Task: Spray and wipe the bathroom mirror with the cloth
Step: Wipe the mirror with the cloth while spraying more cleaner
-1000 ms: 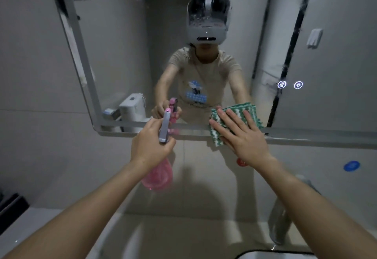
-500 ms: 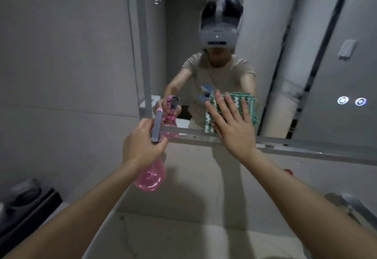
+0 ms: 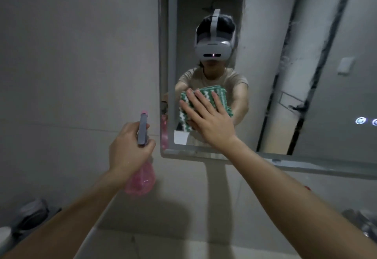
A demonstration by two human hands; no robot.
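Head view: right hand (image 3: 212, 122) flat, fingers straight and spread, pressing the green-and-white cloth (image 3: 216, 93) against the mirror (image 3: 306, 75) near its lower-left corner. Left hand (image 3: 128, 146) wrapped around the neck of the pink spray bottle (image 3: 140, 179), fingers curled on the grey trigger head. Bottle sits off the glass, just left of the mirror frame, in front of the wall (image 3: 71, 54).

Vs 0.5 s ago: cloth and right hand are higher on the glass, off the bottom edge; bottle now lies left of the frame rather than in front of it.

Bottle long axis roughly vertical, pink body down, nozzle end up and toward the wall.
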